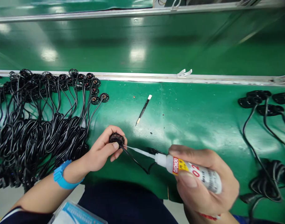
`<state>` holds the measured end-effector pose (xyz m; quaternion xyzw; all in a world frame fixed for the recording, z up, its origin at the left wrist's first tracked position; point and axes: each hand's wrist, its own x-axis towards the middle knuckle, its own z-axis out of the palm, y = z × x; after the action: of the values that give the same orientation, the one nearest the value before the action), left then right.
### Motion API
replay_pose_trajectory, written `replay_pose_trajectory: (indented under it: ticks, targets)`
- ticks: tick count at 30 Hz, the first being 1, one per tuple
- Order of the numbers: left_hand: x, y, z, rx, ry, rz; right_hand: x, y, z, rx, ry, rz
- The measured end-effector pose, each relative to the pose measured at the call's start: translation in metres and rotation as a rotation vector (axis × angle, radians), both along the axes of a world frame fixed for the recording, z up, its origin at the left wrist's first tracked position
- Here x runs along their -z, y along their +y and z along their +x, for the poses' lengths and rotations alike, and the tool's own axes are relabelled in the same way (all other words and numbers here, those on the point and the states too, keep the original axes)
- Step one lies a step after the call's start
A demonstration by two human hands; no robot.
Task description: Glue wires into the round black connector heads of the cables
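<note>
1. Above the green desk (179, 115), pinching a round black part (116, 138) between thumb and fingers of the left hand (107, 147), with a blue wristband (65, 178) at the wrist.
2. To the right, gripping a white bottle (191, 171) in the closed right hand (210, 183), tilted, with its long thin nozzle (141, 151) aimed at the part's edge; contact impossible to tell.
3. From the part, trailing a black cable (136, 162) down and rightward toward the bottle.
4. Beyond the hands, lying slantwise on the desk, pen-like tool (144, 109) with light ends.
5. On the left side, heaped together, bundled cables (67, 133) with black discs (73, 72).
6. At far right, coiled cables (268, 177) with similar discs (269, 109).
</note>
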<state>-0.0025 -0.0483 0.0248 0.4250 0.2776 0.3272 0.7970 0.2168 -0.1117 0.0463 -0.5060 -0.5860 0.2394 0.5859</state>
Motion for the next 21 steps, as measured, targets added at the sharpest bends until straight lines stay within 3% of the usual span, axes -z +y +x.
replay_pose_trajectory:
  ticks: [10,21]
  targets:
    - [-0.001,-0.002,-0.002,0.024,0.059,0.028,-0.014,0.001,0.001,-0.064,-0.103,0.05]
    - [-0.006,-0.003,0.0,0.045,0.098,0.057,-0.027,-0.005,-0.001,-0.022,-0.207,-0.12]
